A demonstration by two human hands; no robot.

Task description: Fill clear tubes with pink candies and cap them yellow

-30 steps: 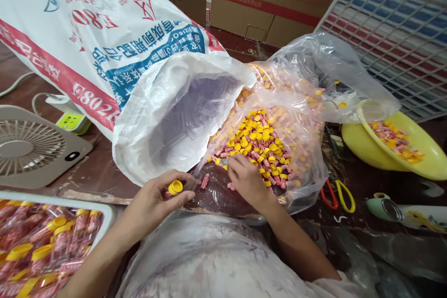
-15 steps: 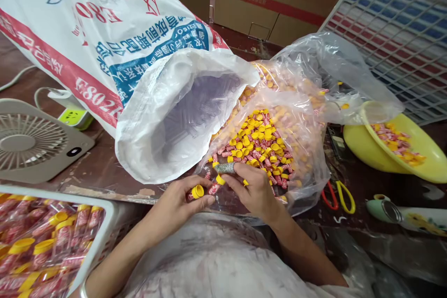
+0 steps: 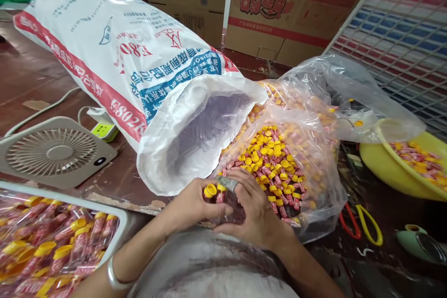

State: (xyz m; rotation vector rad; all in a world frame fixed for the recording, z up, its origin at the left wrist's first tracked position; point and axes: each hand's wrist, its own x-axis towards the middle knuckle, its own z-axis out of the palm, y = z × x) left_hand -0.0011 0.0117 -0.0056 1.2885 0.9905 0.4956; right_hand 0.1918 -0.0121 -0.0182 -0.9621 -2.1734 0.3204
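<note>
My left hand [image 3: 200, 205] is closed around two small bottles [image 3: 210, 192] with yellow caps and red-and-white wrapping, caps facing up. Close against it, my right hand [image 3: 253, 205] has its fingers curled in; a grey wrap [image 3: 226, 183] covers one finger. Something clear and shiny shows between the two palms, but its shape is hard to make out. Just beyond my hands, a clear plastic bag [image 3: 314, 149] lies open with many of the same little bottles [image 3: 270, 158] spilling at its mouth. To its left gapes a white woven sack [image 3: 167, 65] holding clear plastic pieces.
At lower left stands a white crate [image 3: 120, 223] of clear packs with yellow-capped bottles. A fan [image 3: 57, 151] and a power socket [image 3: 104, 131] sit above it. On the right are scissors [image 3: 370, 226], a yellow basin [image 3: 377, 163] and a green cup [image 3: 415, 244]. Cartons [image 3: 279, 23] line the back.
My right hand has moved down and left from the pile to meet my left hand. A second bottle now stands upright beside the first. The view has shifted, showing more of the sack.
</note>
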